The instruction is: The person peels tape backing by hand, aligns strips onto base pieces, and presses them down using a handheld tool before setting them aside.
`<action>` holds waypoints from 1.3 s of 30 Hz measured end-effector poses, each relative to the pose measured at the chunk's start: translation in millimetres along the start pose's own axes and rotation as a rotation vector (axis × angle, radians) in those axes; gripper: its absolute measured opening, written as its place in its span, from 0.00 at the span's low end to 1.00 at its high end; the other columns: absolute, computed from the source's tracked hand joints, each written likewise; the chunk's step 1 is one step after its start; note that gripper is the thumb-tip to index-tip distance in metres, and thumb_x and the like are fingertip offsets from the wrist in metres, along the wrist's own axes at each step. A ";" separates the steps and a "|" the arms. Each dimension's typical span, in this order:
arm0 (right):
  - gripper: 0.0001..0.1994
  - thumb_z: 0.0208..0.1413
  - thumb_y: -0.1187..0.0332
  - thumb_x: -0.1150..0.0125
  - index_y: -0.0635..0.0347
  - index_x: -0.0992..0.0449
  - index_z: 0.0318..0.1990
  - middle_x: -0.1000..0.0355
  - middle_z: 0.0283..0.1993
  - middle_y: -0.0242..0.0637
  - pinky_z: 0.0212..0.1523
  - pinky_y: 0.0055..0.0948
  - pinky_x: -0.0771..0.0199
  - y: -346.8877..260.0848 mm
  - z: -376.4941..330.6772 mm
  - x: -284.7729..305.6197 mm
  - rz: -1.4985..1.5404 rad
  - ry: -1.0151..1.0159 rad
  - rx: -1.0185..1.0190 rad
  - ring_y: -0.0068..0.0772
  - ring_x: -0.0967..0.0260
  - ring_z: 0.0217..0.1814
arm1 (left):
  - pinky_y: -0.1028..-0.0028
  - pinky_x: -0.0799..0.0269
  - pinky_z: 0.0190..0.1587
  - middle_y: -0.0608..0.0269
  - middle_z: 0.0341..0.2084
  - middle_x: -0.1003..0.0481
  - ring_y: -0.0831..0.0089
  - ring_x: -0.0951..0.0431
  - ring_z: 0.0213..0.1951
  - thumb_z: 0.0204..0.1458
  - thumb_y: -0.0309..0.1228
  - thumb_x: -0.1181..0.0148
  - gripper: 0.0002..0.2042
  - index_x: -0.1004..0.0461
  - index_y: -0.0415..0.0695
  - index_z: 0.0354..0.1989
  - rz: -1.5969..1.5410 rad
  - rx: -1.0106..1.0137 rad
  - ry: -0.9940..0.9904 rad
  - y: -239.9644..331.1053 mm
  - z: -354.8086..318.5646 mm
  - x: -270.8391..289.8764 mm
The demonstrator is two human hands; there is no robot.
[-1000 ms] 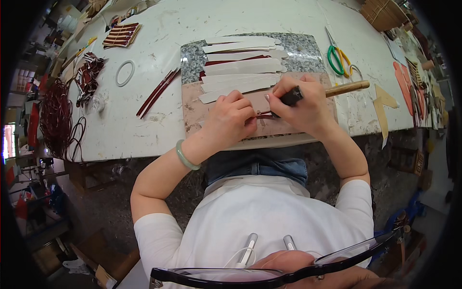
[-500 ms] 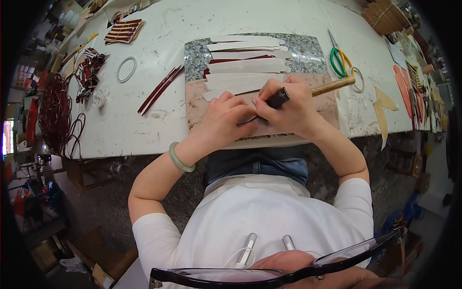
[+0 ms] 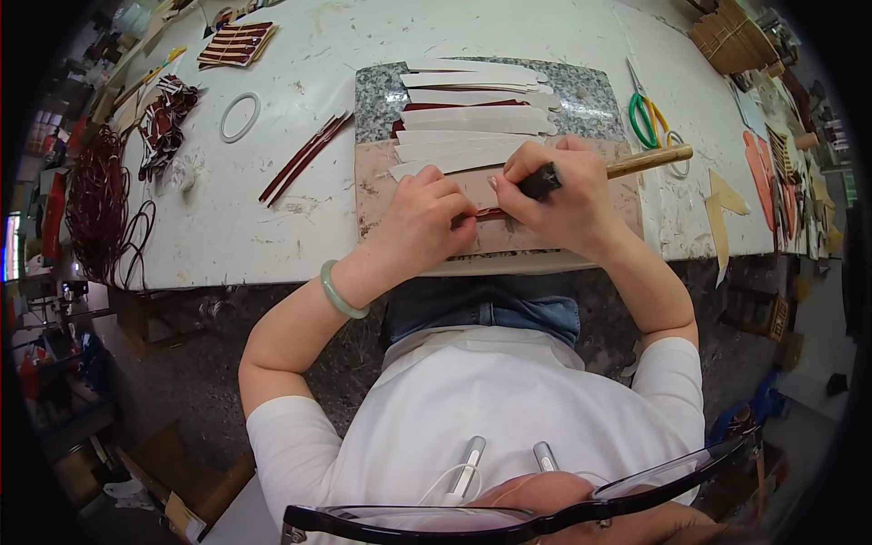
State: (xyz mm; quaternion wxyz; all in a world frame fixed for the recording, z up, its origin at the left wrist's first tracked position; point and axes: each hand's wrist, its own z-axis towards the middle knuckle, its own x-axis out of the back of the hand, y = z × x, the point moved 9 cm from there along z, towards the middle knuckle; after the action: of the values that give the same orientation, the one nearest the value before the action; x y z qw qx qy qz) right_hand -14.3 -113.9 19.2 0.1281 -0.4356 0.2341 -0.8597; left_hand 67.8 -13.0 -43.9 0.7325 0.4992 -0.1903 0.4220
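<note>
My right hand (image 3: 574, 198) is closed around a hammer (image 3: 652, 161) near its dark head, and the wooden handle sticks out to the right. Its thumb and fingertips also press at a narrow dark red strip (image 3: 491, 213). At the strip's other side, my left hand (image 3: 425, 216) pinches it with the fingers curled; most of the strip is hidden under the hands. Both hands rest over a pinkish board (image 3: 381, 204) lying on a speckled stone slab (image 3: 377, 95). Just beyond them, several off-white strips (image 3: 481, 120) lie in a row, with dark red showing beneath some.
Two dark red strips (image 3: 304, 156) lie left of the slab, near a pale ring (image 3: 240, 118). A heap of dark red cords (image 3: 97, 204) sits at the far left. Scissors (image 3: 643, 118) with green and yellow handles and tan pattern pieces (image 3: 720, 222) lie on the right.
My hands have moved slightly apart, and part of the dark red strip now shows between them. The right hand and hammer have shifted a little to the right.
</note>
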 end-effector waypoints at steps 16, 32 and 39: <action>0.11 0.45 0.63 0.29 0.47 0.29 0.23 0.32 0.14 0.25 0.29 0.29 0.38 -13.6 13.9 -19.3 -0.004 -0.037 0.062 0.34 0.37 0.14 | 0.66 0.37 0.38 0.70 0.25 0.27 0.67 0.28 0.36 0.38 0.27 0.33 0.05 0.23 0.47 0.24 0.184 -0.043 0.037 2.1 -17.7 11.4; 0.11 0.46 0.68 0.29 0.49 0.29 0.23 0.26 0.21 0.23 0.32 0.29 0.40 -34.1 17.6 -32.4 0.048 -0.100 0.082 0.29 0.34 0.17 | 0.66 0.27 0.39 0.67 0.28 0.24 0.65 0.27 0.34 0.40 0.23 0.29 0.10 0.20 0.43 0.32 0.111 -0.028 0.067 1.3 -31.0 27.0; 0.10 0.47 0.63 0.30 0.46 0.29 0.24 0.31 0.15 0.25 0.29 0.31 0.39 -23.0 18.1 -38.6 0.069 -0.057 0.056 0.34 0.36 0.15 | 0.67 0.30 0.39 0.68 0.28 0.24 0.65 0.27 0.37 0.39 0.25 0.32 0.06 0.21 0.45 0.27 0.090 -0.018 0.065 -0.5 -35.3 33.6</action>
State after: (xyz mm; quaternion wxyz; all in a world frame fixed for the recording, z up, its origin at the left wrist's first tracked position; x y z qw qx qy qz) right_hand 22.7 -83.1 13.6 0.1763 -0.4481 0.2212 -0.8481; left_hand 82.3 32.7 -35.8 0.7232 0.4694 -0.1923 0.4686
